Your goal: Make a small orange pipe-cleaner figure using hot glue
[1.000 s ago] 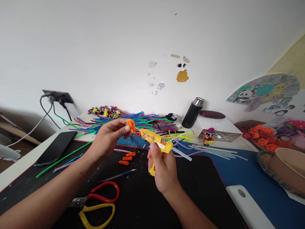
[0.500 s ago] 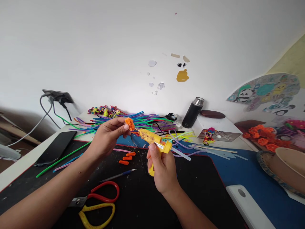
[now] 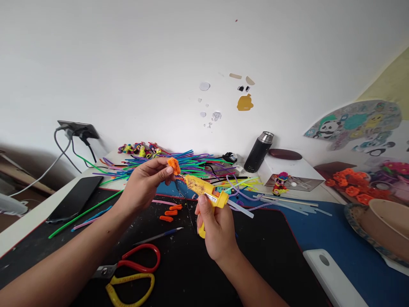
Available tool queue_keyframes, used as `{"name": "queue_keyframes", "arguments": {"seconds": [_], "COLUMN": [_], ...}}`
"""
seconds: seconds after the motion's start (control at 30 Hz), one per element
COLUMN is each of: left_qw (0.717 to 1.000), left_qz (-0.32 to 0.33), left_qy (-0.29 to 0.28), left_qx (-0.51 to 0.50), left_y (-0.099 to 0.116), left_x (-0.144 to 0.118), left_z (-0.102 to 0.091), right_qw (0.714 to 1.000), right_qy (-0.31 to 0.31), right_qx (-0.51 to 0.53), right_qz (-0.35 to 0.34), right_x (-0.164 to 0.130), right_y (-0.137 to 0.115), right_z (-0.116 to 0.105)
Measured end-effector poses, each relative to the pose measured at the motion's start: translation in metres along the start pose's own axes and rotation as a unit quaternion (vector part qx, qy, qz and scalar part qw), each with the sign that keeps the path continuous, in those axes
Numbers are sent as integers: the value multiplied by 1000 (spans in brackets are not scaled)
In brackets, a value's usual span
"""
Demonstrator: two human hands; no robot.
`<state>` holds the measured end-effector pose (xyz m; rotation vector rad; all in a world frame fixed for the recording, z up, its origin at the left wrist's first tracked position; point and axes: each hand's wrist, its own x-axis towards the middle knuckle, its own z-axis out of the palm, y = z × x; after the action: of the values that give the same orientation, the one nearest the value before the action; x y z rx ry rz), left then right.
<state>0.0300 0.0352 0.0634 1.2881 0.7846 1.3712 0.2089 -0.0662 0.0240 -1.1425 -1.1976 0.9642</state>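
My left hand (image 3: 145,183) pinches a small fuzzy orange piece (image 3: 174,166) between thumb and fingers, held up over the black mat (image 3: 179,264). My right hand (image 3: 215,226) grips a yellow glue gun (image 3: 206,194) by its handle, its nozzle pointing up-left and almost touching the orange piece. A clear glue stick (image 3: 241,209) sticks out of the gun's back. Three small orange pieces (image 3: 171,212) lie on the mat below the hands.
Red scissors (image 3: 134,262) and yellow-handled pliers (image 3: 131,288) lie near me, a pen (image 3: 159,235) beside them. A phone (image 3: 75,197) is at left, coloured pipe cleaners (image 3: 179,164) at the back, a black flask (image 3: 258,151) and white box (image 3: 287,168) at right.
The glue gun and my right hand have shifted slightly left and down, bringing the nozzle closer under the orange piece. My left hand has barely moved.
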Motion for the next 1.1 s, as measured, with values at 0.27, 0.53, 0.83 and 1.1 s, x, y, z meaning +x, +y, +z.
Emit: {"name": "queue_keyframes", "arguments": {"seconds": [0.27, 0.53, 0.83, 1.1], "left_qw": [1000, 998, 994, 994], "left_qz": [-5, -9, -39, -64], "left_qy": [-11, 45, 55, 33], "left_qx": [-1, -42, -80, -77], "left_y": [-3, -2, -5, -8], "left_x": [-1, 10, 16, 12], "left_z": [0, -11, -16, -14], "right_qw": [1000, 999, 996, 994], "right_qy": [6, 25, -30, -28], "right_qx": [23, 29, 18, 39], "right_qz": [11, 33, 81, 99], "right_x": [0, 3, 10, 13], "right_y": [0, 4, 1, 1], "right_z": [2, -3, -6, -7]}}
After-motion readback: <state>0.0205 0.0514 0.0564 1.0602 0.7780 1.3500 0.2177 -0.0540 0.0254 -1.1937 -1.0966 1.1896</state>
